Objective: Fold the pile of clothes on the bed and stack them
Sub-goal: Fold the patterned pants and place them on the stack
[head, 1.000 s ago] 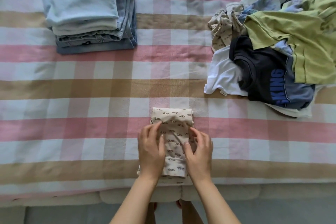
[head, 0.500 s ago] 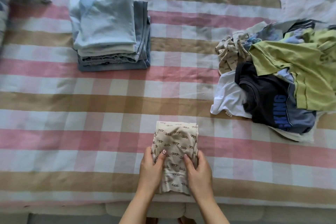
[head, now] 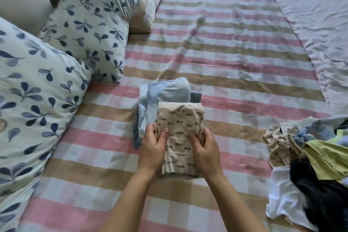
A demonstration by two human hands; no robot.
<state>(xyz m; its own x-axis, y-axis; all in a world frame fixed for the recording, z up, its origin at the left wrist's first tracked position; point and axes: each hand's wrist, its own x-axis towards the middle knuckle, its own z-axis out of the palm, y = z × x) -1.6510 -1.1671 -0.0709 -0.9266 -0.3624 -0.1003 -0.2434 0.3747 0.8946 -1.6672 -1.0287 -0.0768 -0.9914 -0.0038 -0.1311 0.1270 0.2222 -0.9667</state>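
- The folded beige printed garment has left the spot at the near edge of the bed where it lay flat half a second ago. It is now up at the stack of folded blue clothes.
- Both hands have gone from pressing it flat to carrying it. The left hand grips its left edge with the thumb on top, and the right hand grips its right edge the same way. The fingers of both hands curl around and under the cloth, grasping it from the two sides.
- The garment's far half now overlaps the top of the stack, while its near half reaches out past the stack's front. I cannot tell whether it already rests on the stack or hangs just above it.
- The fold has kept its neat rectangle through the move, so folding this piece looks finished and stacking is the step in hand.
- What seems left for this piece is to square it over the blue clothes and let go without dragging the top layer askew.
- The unfolded pile at the right, well apart from the stack, looks as full as before, so much of the task remains.
- Leaf-print pillows lie just left of the stack.
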